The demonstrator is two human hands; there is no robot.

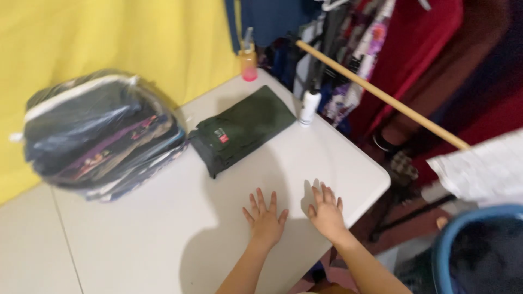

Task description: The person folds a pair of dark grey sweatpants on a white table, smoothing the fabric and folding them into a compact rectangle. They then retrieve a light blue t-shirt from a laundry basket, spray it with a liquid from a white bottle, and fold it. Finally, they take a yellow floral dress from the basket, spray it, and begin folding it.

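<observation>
My left hand (266,218) lies flat, palm down, on the white table (163,218) with its fingers spread and nothing in it. Just to its right, my right hand (327,211) rests the same way near the table's right edge, also holding nothing. Beyond both hands, a folded dark green garment (242,128) with a small red label lies on the tabletop, apart from my fingers.
A clear plastic bag stuffed with folded clothes (101,136) sits at the table's left. A pink spray bottle (248,57) and a white bottle (309,106) stand at the far edge. A wooden pole (381,95), hanging clothes, and a blue basket (479,250) are to the right.
</observation>
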